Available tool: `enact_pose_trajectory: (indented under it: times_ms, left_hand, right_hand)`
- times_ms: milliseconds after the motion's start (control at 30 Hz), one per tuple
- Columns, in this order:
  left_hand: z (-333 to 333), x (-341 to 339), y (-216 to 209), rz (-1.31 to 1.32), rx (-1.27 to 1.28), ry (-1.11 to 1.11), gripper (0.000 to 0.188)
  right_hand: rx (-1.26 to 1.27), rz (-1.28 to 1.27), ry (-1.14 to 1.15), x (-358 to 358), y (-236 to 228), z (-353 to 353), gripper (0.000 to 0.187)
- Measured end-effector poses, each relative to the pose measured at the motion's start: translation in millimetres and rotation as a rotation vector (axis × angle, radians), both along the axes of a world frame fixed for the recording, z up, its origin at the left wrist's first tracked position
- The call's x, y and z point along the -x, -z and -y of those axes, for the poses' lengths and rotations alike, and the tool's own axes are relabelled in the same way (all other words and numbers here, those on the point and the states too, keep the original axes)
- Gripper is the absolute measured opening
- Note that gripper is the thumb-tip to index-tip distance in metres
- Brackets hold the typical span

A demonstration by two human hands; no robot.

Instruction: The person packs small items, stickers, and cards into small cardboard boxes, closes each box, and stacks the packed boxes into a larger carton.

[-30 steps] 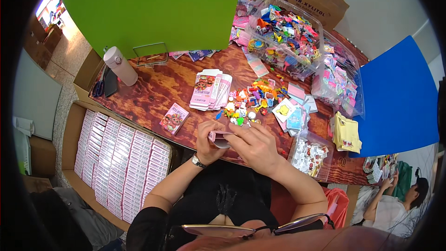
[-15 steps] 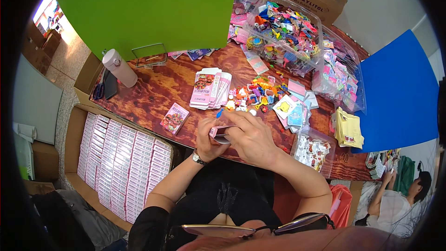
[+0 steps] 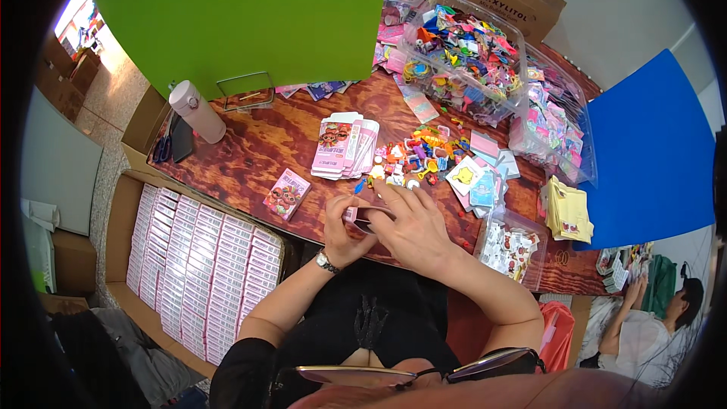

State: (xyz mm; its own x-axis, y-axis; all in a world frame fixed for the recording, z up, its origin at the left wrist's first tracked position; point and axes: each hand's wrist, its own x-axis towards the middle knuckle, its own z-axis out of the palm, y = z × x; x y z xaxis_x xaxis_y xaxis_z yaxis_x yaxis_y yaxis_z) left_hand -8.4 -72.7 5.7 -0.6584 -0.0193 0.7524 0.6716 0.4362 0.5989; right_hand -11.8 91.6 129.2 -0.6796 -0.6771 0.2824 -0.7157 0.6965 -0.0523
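In front of my chest my left hand [image 3: 342,241] is closed round a small pink cardboard box [image 3: 351,214], whose end gapes open toward me. My right hand [image 3: 418,229] lies over the box's right side, thumb at the opening and the other fingers stretched toward a heap of small colourful plastic toys [image 3: 424,153]. No object shows in the right hand, though its palm is hidden. A blue toy [image 3: 359,187] lies just beyond the box. Farther left lies a closed pink box [image 3: 287,194], and behind it a stack of flattened pink boxes [image 3: 338,153].
A carton [image 3: 113,257] packed with pink boxes stands left of the table. Cards [image 3: 485,188], a clear tub of small white pieces [image 3: 509,251] and yellow packets [image 3: 566,210] lie rightward. Big toy tubs [image 3: 463,53] stand behind; a pink flask [image 3: 198,115] stands far left.
My right hand's fingers have spread and reached farther out toward the toys, while its thumb stays by the box opening. My left hand still holds the box in nearly the same place.
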Motion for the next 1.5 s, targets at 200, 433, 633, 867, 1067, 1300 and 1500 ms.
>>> enact_pose_trajectory:
  times_ms: [200, 433, 633, 867, 1067, 1300, 1500]
  left_hand:
    - [3.0, -3.4, 0.8, 0.042, -0.038, -0.024, 0.084]
    - [2.0, -2.1, 0.4, -0.003, -0.034, -0.026, 0.080]
    - [2.6, 3.1, -8.9, -0.076, -0.040, -0.005, 0.074]
    - [0.8, -2.3, -6.4, 0.067, -0.042, -0.025, 0.076]
    - [1.9, -4.5, -8.8, 0.019, -0.021, -0.006, 0.075]
    - [4.8, -5.8, 5.4, -0.052, -0.003, -0.022, 0.077]
    - [8.3, -8.0, 12.6, -0.033, -0.035, -0.009, 0.079]
  right_hand:
    - [0.249, -0.179, -0.135, -1.7, 3.4, -9.1, 0.037]
    - [0.333, -0.079, -0.136, -5.1, 3.0, -8.0, 0.038]
    - [0.436, 0.012, -0.224, -12.3, 2.7, 0.9, 0.024]
    - [0.420, -0.013, -0.094, -7.9, 1.9, -4.9, 0.031]
    - [0.375, -0.015, -0.096, -9.2, 0.7, -3.5, 0.031]
    - [0.328, -0.056, -0.079, -12.8, -0.7, -0.8, 0.030]
    - [0.350, -0.068, -0.062, -11.5, -0.1, 6.1, 0.033]
